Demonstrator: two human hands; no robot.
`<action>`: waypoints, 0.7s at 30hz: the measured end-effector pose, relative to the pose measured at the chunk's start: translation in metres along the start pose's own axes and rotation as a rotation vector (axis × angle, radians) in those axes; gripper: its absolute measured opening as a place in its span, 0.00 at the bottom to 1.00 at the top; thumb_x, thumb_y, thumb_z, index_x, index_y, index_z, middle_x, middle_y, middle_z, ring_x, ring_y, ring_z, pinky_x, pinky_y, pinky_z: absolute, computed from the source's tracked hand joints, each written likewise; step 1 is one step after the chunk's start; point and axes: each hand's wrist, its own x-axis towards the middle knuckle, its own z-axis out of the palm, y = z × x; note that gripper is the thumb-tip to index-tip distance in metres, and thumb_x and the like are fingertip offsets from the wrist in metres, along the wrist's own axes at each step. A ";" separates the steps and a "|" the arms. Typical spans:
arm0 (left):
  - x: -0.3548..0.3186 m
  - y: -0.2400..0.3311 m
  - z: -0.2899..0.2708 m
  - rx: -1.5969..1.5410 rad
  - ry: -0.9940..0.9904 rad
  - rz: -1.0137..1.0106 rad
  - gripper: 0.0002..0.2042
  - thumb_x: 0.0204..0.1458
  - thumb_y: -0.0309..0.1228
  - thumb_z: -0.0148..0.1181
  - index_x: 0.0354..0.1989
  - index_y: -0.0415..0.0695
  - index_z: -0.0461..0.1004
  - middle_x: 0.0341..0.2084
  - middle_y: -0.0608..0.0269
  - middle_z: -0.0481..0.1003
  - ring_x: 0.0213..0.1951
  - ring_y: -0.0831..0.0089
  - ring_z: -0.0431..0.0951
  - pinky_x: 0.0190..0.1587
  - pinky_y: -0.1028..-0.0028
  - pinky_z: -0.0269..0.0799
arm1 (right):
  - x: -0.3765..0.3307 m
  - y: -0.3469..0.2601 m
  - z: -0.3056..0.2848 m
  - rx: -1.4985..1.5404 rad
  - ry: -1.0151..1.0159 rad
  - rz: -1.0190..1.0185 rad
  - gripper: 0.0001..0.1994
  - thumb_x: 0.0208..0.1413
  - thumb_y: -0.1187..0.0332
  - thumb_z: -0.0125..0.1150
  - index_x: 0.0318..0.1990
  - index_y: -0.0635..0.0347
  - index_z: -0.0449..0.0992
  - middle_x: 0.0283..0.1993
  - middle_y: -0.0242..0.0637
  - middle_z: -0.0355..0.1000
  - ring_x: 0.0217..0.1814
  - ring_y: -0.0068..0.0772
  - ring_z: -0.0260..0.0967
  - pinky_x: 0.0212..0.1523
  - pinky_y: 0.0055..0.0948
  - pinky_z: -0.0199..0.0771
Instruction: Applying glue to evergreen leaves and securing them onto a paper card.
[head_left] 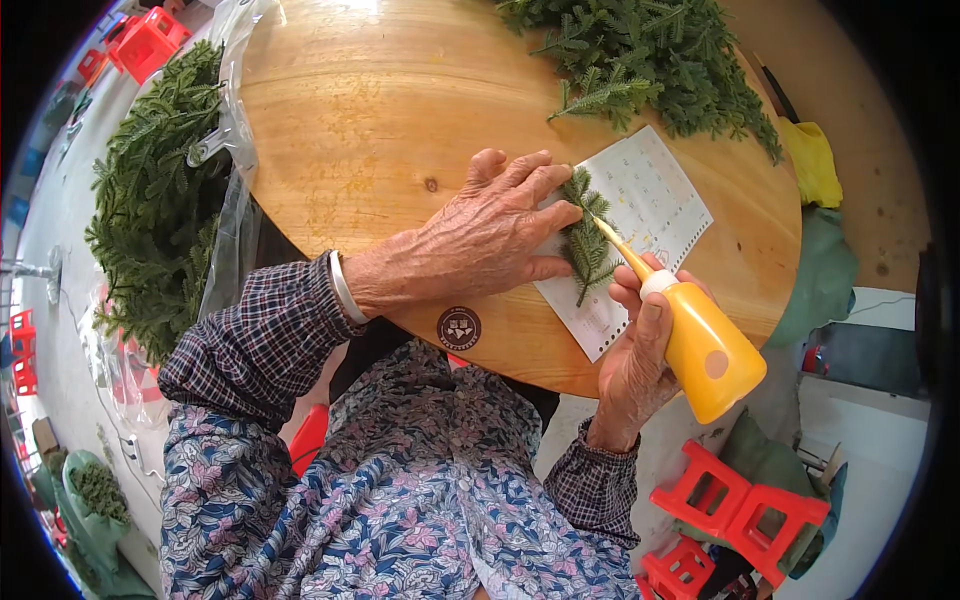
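A small green fir sprig (pixel 588 238) lies on a white printed sheet (pixel 650 190) with punched holes along its edges. Spread out, my left hand (pixel 500 228) rests its fingertips and thumb against the left side of the sprig. My right hand (pixel 640 340) is closed round a yellow glue bottle (pixel 708 350) with a white collar and a long pointed nozzle. The bottle is tilted, and its tip meets the sprig near the middle. Whether glue is coming out I cannot tell.
On the round wooden table (pixel 350 140), a heap of fir branches (pixel 650 60) lies at the far right. More fir branches (pixel 160 210) are beside clear plastic at the left. A yellow cloth (pixel 812 160) hangs off the right edge. Red stools (pixel 740 505) stand at lower right.
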 end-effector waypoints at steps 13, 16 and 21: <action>-0.001 -0.002 0.001 0.009 -0.017 0.006 0.21 0.45 0.46 0.64 0.43 0.45 0.74 0.52 0.53 0.66 0.56 0.57 0.62 0.57 0.56 0.49 | -0.004 -0.006 0.001 -0.038 0.000 -0.018 0.22 0.52 0.74 0.63 0.52 0.60 0.61 0.50 0.52 0.69 0.38 0.36 0.74 0.44 0.28 0.75; -0.001 -0.002 -0.001 0.019 -0.024 0.001 0.21 0.45 0.46 0.64 0.43 0.45 0.74 0.52 0.53 0.66 0.57 0.57 0.62 0.57 0.56 0.49 | -0.005 -0.007 0.001 -0.030 -0.007 0.003 0.22 0.52 0.74 0.63 0.52 0.60 0.61 0.50 0.51 0.69 0.38 0.36 0.74 0.44 0.29 0.75; -0.002 -0.002 -0.001 0.021 -0.030 0.005 0.22 0.45 0.47 0.63 0.43 0.45 0.74 0.52 0.53 0.66 0.57 0.58 0.62 0.57 0.57 0.49 | -0.007 -0.007 0.001 -0.027 -0.012 0.009 0.22 0.52 0.75 0.63 0.52 0.60 0.61 0.51 0.51 0.68 0.39 0.36 0.74 0.44 0.29 0.76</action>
